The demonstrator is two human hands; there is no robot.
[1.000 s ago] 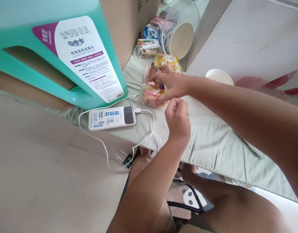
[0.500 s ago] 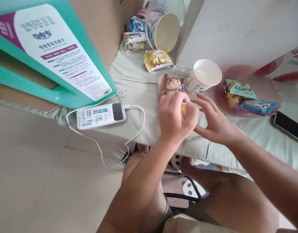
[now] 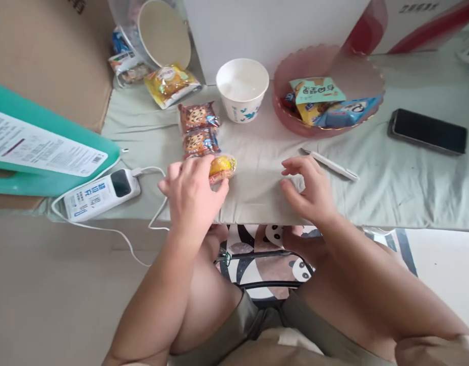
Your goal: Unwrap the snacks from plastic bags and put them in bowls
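1. If my left hand (image 3: 191, 195) pushed towards twelve o'clock, it could shove the two cookie packets (image 3: 200, 141) askew, since they lie right beyond its fingers
2. A careless sweep of my right hand (image 3: 291, 182) might knock the slim white pen-like tool (image 3: 331, 165) lying just beside it at two o'clock
3. The yellow-and-pink wrapped snack (image 3: 223, 166) lies on the bench (image 3: 257, 201) at two o'clock from my left palm, its clear wrapper glossy, part hidden
4. My hands are apart: right with thumb and fingers parted; left over the snack, whether pinching I cannot tell
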